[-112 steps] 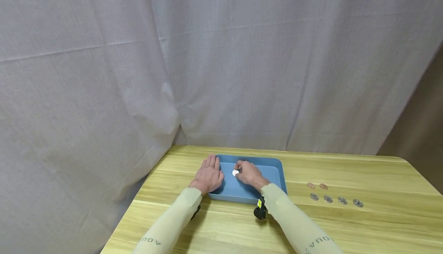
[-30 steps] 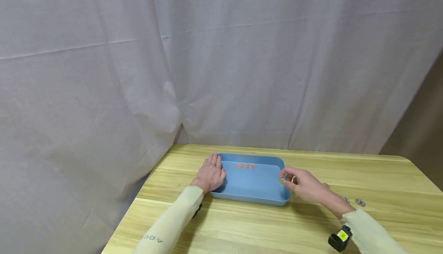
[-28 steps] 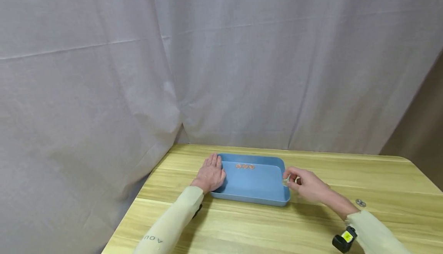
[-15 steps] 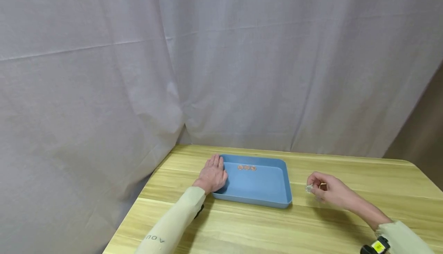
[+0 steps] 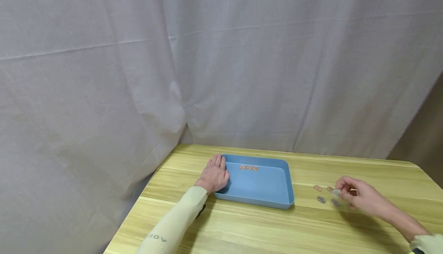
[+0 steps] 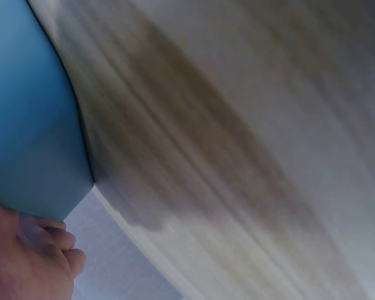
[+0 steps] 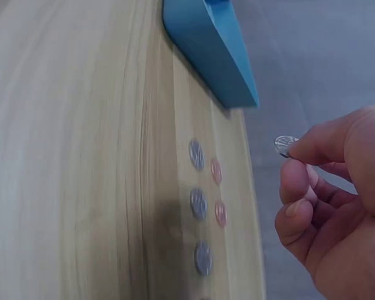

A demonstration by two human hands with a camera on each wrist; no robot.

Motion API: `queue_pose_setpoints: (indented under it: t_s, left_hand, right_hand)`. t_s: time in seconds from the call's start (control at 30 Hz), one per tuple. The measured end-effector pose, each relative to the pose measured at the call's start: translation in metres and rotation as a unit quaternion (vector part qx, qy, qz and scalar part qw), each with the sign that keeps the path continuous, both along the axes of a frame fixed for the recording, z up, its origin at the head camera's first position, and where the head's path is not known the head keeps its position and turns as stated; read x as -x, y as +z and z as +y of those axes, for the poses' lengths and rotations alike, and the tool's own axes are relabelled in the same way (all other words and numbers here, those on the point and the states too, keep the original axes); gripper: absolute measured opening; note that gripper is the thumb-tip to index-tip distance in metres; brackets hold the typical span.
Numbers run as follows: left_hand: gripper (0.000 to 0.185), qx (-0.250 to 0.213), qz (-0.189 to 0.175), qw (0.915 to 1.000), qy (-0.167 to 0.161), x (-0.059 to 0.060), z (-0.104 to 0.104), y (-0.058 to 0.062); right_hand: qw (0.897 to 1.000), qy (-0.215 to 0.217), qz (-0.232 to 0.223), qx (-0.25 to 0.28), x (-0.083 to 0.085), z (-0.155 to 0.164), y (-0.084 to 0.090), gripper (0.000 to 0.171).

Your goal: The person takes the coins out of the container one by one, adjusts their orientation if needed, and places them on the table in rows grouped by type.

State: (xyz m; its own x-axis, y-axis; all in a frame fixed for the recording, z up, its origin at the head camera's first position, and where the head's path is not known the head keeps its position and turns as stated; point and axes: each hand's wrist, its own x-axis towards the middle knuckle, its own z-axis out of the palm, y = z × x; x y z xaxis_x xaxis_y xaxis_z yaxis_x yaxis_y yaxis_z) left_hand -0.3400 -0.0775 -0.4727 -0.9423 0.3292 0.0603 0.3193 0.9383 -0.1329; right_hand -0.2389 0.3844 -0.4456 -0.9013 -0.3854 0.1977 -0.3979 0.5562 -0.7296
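The right hand [image 5: 367, 200] pinches a silver coin [image 7: 284, 144] above other coins [image 7: 199, 204] on the bench [image 5: 249, 225]; the straight-fingered left hand [image 5: 214, 176] touches a tray [image 5: 257, 186] holding three copper coins [image 5: 248, 168].

In the head view, the right hand [image 5: 367, 198] hides a silver coin [image 7: 203, 258] and partly covers the held coin [image 7: 283, 145]. The left hand [image 5: 214, 174] hides part of the tray [image 5: 257, 185]. The near edge of the surface [image 5: 259, 229] is cut off.
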Motion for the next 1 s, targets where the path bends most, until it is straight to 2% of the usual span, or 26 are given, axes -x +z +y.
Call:
queue_pose_setpoints:
  t_s: [0.2, 0.43, 0.67, 0.8, 0.9, 1.0]
  left_hand:
    - [0.062, 0.004, -0.005, 1.0, 0.0, 0.0, 0.001, 0.0]
    - [0.062, 0.006, -0.006, 1.0, 0.003, 0.001, 0.001, 0.0]
    - [0.063, 0.007, -0.008, 0.9999, 0.005, 0.004, 0.001, -0.001]
    - [0.062, 0.01, -0.007, 0.9999, 0.005, 0.004, 0.001, -0.002]
    - [0.062, 0.01, -0.004, 0.9999, 0.005, 0.004, 0.001, -0.002]
    - [0.062, 0.009, -0.002, 0.9999, 0.003, 0.004, 0.001, -0.002]
  right_hand:
    - [0.999, -0.031, 0.003, -0.014, -0.005, 0.023, -0.006, 0.006]
    - [0.998, -0.045, 0.011, -0.036, -0.009, 0.055, -0.014, 0.007]
    - [0.99, -0.111, -0.007, -0.084, -0.011, 0.085, -0.018, 0.011]
    - [0.99, -0.11, 0.001, -0.089, -0.011, 0.1, -0.024, 0.012]
    - [0.99, -0.107, -0.025, -0.09, -0.009, 0.107, -0.028, 0.008]
    - [0.982, -0.135, -0.071, -0.111, -0.007, 0.111, -0.03, 0.006]
